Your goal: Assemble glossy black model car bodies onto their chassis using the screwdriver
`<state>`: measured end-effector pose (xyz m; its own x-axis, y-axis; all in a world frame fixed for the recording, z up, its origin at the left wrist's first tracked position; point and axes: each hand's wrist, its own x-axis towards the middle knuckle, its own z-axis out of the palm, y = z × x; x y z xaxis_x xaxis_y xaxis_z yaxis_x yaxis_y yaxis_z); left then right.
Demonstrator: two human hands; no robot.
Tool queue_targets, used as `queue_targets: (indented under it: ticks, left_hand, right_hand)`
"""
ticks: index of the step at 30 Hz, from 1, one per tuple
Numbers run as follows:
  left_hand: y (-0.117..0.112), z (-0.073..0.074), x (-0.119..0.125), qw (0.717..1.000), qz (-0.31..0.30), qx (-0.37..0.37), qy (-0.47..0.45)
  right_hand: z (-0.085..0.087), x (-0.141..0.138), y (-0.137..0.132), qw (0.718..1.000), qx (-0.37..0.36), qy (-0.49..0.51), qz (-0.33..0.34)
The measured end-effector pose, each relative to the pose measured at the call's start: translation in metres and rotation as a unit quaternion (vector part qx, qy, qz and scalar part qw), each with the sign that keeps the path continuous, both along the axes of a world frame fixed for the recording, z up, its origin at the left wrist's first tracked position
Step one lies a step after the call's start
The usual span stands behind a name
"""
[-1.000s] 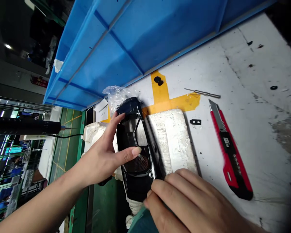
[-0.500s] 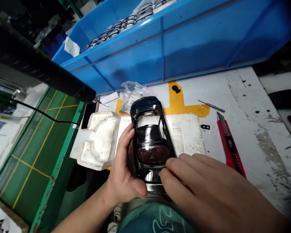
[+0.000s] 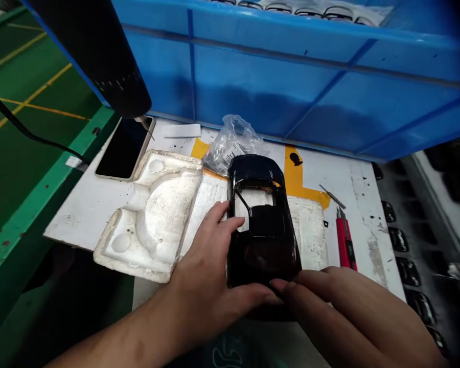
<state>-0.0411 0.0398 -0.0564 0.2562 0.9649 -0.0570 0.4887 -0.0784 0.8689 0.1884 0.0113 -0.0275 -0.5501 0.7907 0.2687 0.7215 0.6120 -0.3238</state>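
A glossy black model car body (image 3: 262, 225) lies lengthwise on a white foam pad (image 3: 310, 230) at the table's near edge. My left hand (image 3: 210, 276) grips its left side, fingers up along the window opening and thumb across the near end. My right hand (image 3: 329, 301) comes in from the lower right, fingertips pressed on the shell's near right corner beside the left thumb. The near end of the shell is partly hidden by both hands.
A moulded white foam tray (image 3: 153, 214) lies left of the car, with a phone (image 3: 124, 148) behind it. A crumpled plastic bag (image 3: 233, 143) sits by the big blue crate (image 3: 291, 76). A red utility knife (image 3: 344, 243) and a thin metal tool (image 3: 331, 195) lie right. A black hanging tool (image 3: 99, 56) overhangs the upper left.
The view has swung, so the crate now fills the top. My left thumb has come across the car's near end, and my right fingertips have slid down to its near right corner.
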Motion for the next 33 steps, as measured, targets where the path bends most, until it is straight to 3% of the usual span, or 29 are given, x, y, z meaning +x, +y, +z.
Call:
queue_targets:
  ticks: [4,8,14,20,28,33]
  left_hand:
    - [0.000,0.005,-0.001,1.000,-0.006,0.021,0.016]
    - [0.004,0.007,0.003,1.000,0.017,0.019,-0.005]
    - [0.004,0.005,0.007,0.999,0.042,0.026,-0.023]
    - [0.000,0.003,0.009,0.999,0.029,0.000,-0.017]
    - [0.003,0.005,0.008,0.999,0.025,-0.033,-0.036]
    - [0.000,-0.002,0.010,0.998,0.050,0.002,-0.032]
  right_hand:
    - [0.004,0.006,-0.004,0.999,-0.025,-0.026,-0.021]
    - [0.012,0.003,-0.001,0.999,0.006,-0.051,0.017]
    - [0.021,-0.010,0.003,0.996,-0.022,-0.085,0.034]
    - [0.030,-0.015,0.009,0.987,0.023,-0.135,0.088]
    - [0.029,-0.012,0.003,0.988,0.003,-0.118,0.097]
    - [0.038,-0.009,0.003,0.988,-0.008,-0.119,0.095]
